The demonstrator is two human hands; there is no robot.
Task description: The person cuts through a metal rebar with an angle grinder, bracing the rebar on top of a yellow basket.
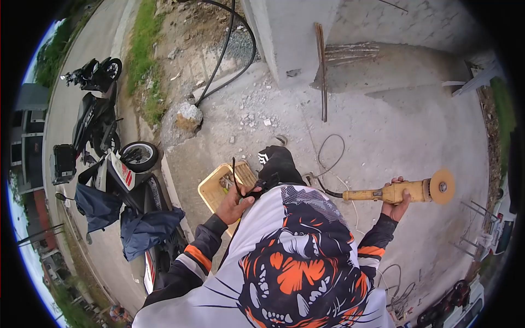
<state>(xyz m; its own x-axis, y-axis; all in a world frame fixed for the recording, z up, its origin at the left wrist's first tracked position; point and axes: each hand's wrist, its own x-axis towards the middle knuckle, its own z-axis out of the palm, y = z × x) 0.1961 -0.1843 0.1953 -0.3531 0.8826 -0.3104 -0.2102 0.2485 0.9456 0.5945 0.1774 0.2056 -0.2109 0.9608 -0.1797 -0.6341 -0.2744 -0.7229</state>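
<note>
My right hand is wrapped round the body of a yellow angle grinder, held out to the right. A round tan disc is fitted at its far end, and a black cord leaves its back end. My left hand is closed on what looks like a pair of dark glasses, one thin arm sticking up; part of them blends into the dark clothing behind. Just beyond that hand, a yellow plastic basket stands on the ground with small items inside, too small to name.
Parked motorcycles line the left side, one draped with dark blue cloth. Ahead rises a concrete pillar with rusty rebar by it. A black hose, rubble and a looped cord lie on the concrete.
</note>
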